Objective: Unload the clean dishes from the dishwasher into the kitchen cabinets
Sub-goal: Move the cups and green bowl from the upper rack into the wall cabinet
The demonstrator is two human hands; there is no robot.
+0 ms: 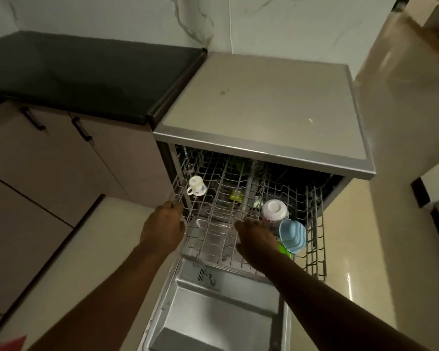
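Head view: the left hand (164,225) grips the grey wire dishwasher rack (213,198) at its front-left corner; the right hand (255,239) rests on it, fingers relaxed. Dishes remain racked: white printed mug (196,186), pale blue bowl (293,235). Probably positioning the rack; next, grasp a dish.

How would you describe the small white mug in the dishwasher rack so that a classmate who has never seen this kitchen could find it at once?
Start at the open dishwasher beside the black counter and look into its pulled-out wire rack. Near the rack's far left corner, just beyond the left hand, sits the mug. Unlike the bowls on the right side, it has a handle and a small print.
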